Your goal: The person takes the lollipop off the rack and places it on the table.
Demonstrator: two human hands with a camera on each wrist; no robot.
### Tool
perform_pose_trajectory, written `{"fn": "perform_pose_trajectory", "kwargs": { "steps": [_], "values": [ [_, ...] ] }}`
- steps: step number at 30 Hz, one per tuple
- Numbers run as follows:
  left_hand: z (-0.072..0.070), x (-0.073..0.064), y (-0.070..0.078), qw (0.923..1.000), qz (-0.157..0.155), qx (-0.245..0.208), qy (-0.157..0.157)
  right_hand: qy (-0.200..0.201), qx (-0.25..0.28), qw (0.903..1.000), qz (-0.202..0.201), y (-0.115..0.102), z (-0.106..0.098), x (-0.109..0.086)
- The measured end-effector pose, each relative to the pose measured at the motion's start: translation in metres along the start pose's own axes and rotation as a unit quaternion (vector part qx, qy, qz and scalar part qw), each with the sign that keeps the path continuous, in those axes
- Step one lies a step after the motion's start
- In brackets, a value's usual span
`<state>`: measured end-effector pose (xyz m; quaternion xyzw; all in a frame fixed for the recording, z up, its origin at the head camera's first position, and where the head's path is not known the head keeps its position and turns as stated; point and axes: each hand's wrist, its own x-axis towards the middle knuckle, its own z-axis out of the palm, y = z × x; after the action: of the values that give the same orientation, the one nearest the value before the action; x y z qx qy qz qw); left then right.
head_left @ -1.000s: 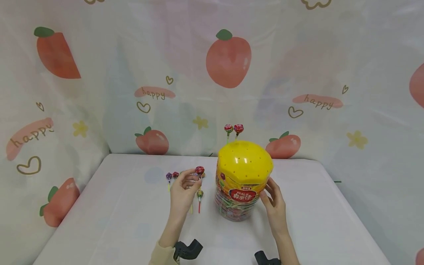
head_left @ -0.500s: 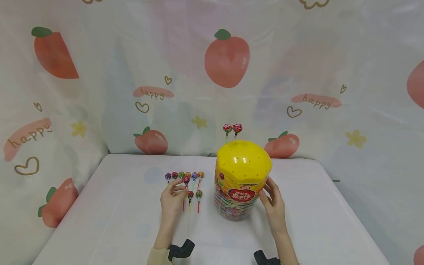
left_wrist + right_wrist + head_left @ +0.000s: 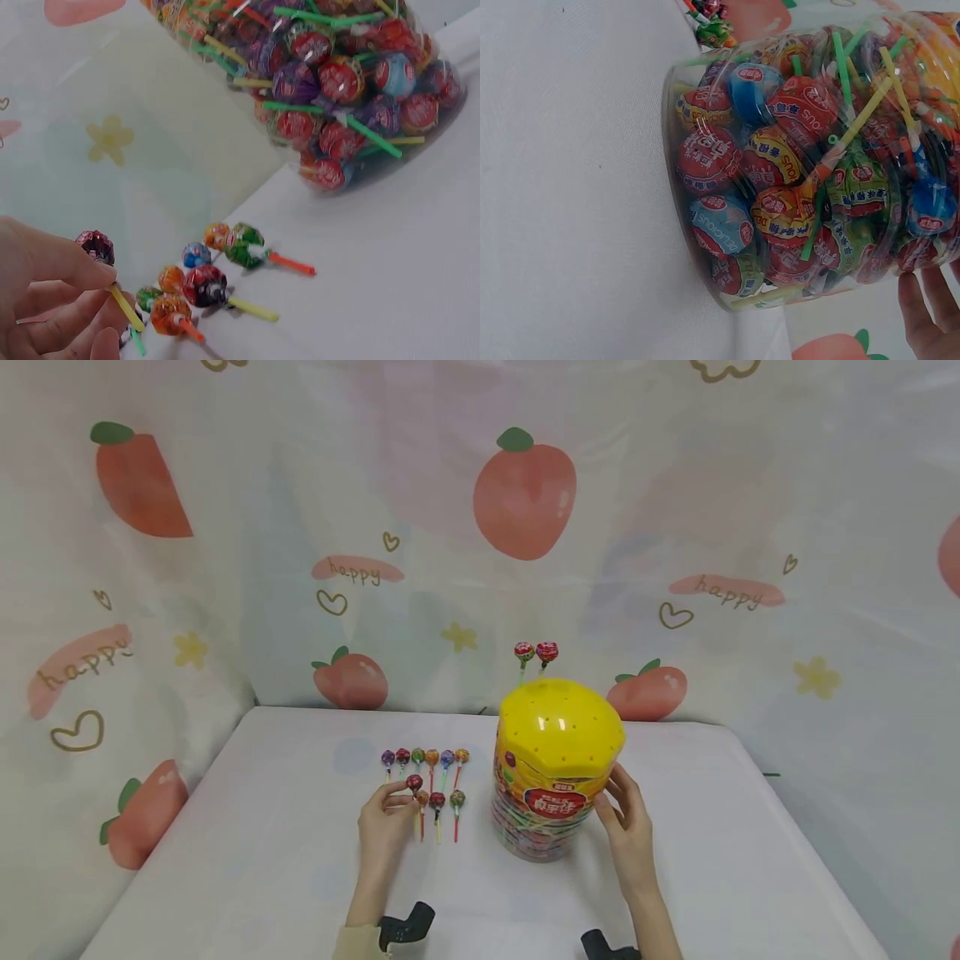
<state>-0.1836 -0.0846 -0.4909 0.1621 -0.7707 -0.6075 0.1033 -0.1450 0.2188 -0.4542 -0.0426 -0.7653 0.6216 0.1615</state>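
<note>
My left hand [image 3: 384, 827] pinches a lollipop [image 3: 97, 246] with a dark red wrapper and yellow stick between thumb and fingers. It is at the left end of a front row where an orange lollipop [image 3: 422, 797], a dark red lollipop [image 3: 437, 802] and a green lollipop [image 3: 457, 799] lie. Thumb and fingertips of my right hand [image 3: 630, 835] rest against the right side of a big clear jar [image 3: 787, 187] full of lollipops. The jar has a yellow dotted lid [image 3: 558, 727]. Part of the right hand is cut off in the right wrist view.
Behind the front row, several lollipops [image 3: 432, 757] lie in a back row on the white table [image 3: 285, 827]. Two lollipops [image 3: 547, 652] stick up at the back of the lid. A fruit-printed cloth backdrop [image 3: 420, 485] hangs behind and beside the table.
My left hand has moved left and toward me with the pinched lollipop, from beside the jar to the front row's left end. The right hand stays at the jar.
</note>
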Motion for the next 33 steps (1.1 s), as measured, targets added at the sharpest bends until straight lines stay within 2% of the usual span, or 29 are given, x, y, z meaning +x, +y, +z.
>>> {"fn": "perform_pose_trajectory", "kwargs": {
  "steps": [4, 10, 25, 33],
  "values": [
    [-0.002, 0.002, -0.007, 0.9998, -0.009, 0.014, 0.005, 0.000, -0.001, 1.0000, -0.003, 0.001, -0.001, 0.000],
    [-0.005, 0.006, -0.015, 0.9998, -0.004, 0.019, 0.002, 0.000, 0.005, 1.0000, -0.006, 0.001, -0.001, 0.000],
    [-0.005, 0.012, -0.026, 0.9951, 0.022, 0.085, 0.044, -0.002, 0.000, 1.0000, -0.004, 0.000, 0.000, 0.000],
    [-0.005, 0.012, -0.028, 0.9930, 0.022, 0.106, 0.049, -0.001, 0.002, 0.9999, -0.012, 0.002, 0.000, 0.001]
  ]
}}
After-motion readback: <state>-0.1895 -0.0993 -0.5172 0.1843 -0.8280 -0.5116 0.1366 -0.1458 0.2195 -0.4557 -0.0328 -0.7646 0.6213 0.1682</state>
